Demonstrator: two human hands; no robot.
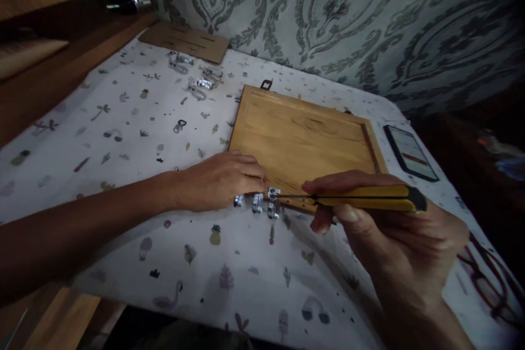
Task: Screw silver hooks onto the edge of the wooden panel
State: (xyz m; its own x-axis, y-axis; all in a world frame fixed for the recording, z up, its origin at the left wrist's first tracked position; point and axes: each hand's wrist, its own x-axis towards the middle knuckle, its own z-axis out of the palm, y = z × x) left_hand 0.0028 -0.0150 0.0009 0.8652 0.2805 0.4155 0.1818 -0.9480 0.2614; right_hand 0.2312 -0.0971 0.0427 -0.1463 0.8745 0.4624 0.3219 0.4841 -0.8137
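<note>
A framed wooden board (311, 131) lies flat on the cloth. My left hand (225, 178) rests over its near left edge, fingers bent and together around the rim; the thumb is hidden. Several shiny curved metal hooks (257, 202) stick out along that near edge, beside the left fingertips. In my right hand (385, 229) is a screwdriver with a yellow and black handle (369, 198), held nearly level between thumb and fingers. Its thin shaft points left, and the tip meets the metal piece (273, 193) at the edge of the board.
More loose metal hooks (200, 83) lie at the back left near a piece of brown cardboard (186, 42). A phone (410, 152) is right of the board, and red-framed glasses (484, 279) sit at the right edge. The patterned tablecloth (123, 235) reaches a wallpapered wall (328, 11).
</note>
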